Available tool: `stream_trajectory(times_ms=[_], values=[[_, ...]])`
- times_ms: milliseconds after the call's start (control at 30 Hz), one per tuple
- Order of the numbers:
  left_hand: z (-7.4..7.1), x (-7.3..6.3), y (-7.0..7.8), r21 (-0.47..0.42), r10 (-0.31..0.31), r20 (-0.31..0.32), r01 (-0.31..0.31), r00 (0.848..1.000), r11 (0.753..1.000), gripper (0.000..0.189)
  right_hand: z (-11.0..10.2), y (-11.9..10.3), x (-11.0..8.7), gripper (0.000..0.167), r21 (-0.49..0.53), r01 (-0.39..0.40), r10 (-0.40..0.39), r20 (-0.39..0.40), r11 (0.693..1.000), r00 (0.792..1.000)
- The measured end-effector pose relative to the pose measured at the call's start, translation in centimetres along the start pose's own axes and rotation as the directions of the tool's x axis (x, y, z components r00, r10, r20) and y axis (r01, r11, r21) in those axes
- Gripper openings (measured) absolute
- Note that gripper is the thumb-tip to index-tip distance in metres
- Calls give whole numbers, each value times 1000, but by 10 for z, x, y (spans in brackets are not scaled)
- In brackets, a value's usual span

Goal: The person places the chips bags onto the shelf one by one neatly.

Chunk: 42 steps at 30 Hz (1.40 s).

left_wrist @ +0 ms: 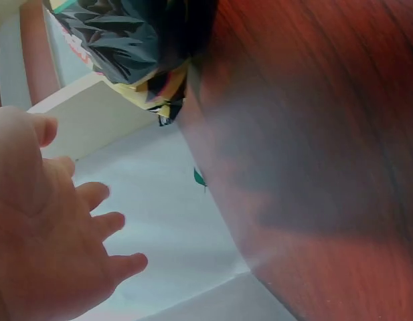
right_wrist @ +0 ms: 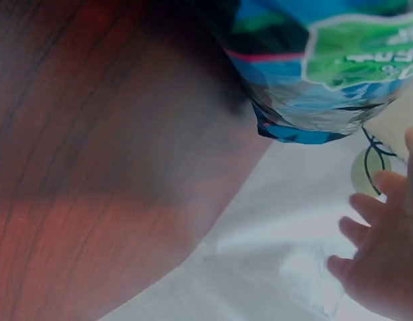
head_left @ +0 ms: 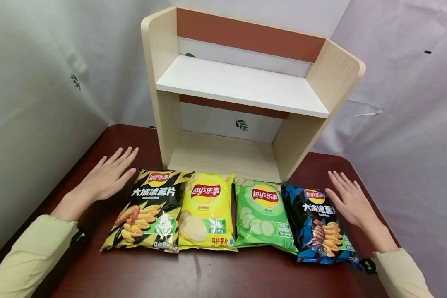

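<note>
Side by side on the table lie a black chip bag (head_left: 149, 211), a yellow chip bag (head_left: 207, 211), a green chip bag (head_left: 264, 213) and a blue-black chip bag (head_left: 320, 225). My left hand (head_left: 106, 176) is held with fingers straight and spread, just left of the black bag. Beside the blue-black bag, on its right, my right hand (head_left: 352, 198) has its fingers extended too. Neither hand holds anything. In the left wrist view the black bag (left_wrist: 136, 47) is near the thumb side; the right wrist view shows the blue-black bag (right_wrist: 320, 73) close to the right hand (right_wrist: 393, 234).
Behind the bags stands a two-level wooden shelf (head_left: 242, 85) with a white middle board and light side panels. The dark red table (head_left: 171, 273) has its edges near white cloth walls (head_left: 41, 74) on the left and right.
</note>
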State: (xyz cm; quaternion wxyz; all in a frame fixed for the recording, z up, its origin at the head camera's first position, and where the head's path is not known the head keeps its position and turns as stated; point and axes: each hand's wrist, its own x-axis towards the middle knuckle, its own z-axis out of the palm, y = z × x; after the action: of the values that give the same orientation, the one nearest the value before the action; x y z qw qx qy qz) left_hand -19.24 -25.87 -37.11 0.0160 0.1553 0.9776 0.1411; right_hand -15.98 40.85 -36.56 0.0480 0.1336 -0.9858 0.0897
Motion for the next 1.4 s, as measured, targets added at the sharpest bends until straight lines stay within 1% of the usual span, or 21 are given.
stream_trajectory(times_ms=[167,267,333,433,533,600,700,767,800,967,1133,1167,1267,1367,1400], values=[[1,-2,-1,-12,-15,9,15,1000,1000,65,1,-1,-2,65,-1,-5,5,17,1000,1000],[-1,-4,1,-19,-21,-5,21,1000,1000,66,0,-2,-3,65,1,-5,5,6,1000,1000],[-4,-5,3,-32,-22,-36,21,999,999,68,-1,-4,-3,64,5,-4,4,-5,1000,1000],[-10,-5,7,-67,-30,-102,23,994,997,71,-3,-6,-2,63,11,2,-1,-21,1000,1000],[-15,-3,12,-92,-36,-185,19,982,996,73,-6,-9,-1,61,12,11,-11,-39,1000,999],[-19,0,17,-62,-20,-245,5,969,998,72,-7,-11,-1,59,6,22,-22,-47,1000,999],[-26,3,23,10,20,-337,-18,941,1000,67,-11,-14,-3,54,-8,44,-44,-59,999,997],[-33,6,28,50,50,-396,-33,917,998,61,-14,-17,-5,50,-25,58,-60,-72,998,996],[-37,7,30,55,63,-421,-44,905,998,58,-15,-18,-6,47,-35,63,-66,-82,997,994],[-60,13,40,4,64,-513,-73,856,997,41,-21,-24,-12,42,-83,97,-108,-148,992,983],[-82,19,51,-63,50,-583,-106,811,992,33,-23,-35,-15,39,-133,154,-179,-203,979,963],[-86,21,54,-72,47,-599,-112,799,991,33,-23,-37,-16,38,-143,168,-196,-211,975,958],[-97,26,62,-71,46,-651,-122,758,990,33,-23,-44,-20,36,-175,210,-248,-238,962,939],[-110,31,72,-62,44,-702,-122,711,991,36,-25,-51,-24,37,-206,242,-292,-265,948,919],[-114,33,75,-59,42,-714,-121,699,991,37,-26,-53,-25,38,-215,248,-302,-271,945,914]])
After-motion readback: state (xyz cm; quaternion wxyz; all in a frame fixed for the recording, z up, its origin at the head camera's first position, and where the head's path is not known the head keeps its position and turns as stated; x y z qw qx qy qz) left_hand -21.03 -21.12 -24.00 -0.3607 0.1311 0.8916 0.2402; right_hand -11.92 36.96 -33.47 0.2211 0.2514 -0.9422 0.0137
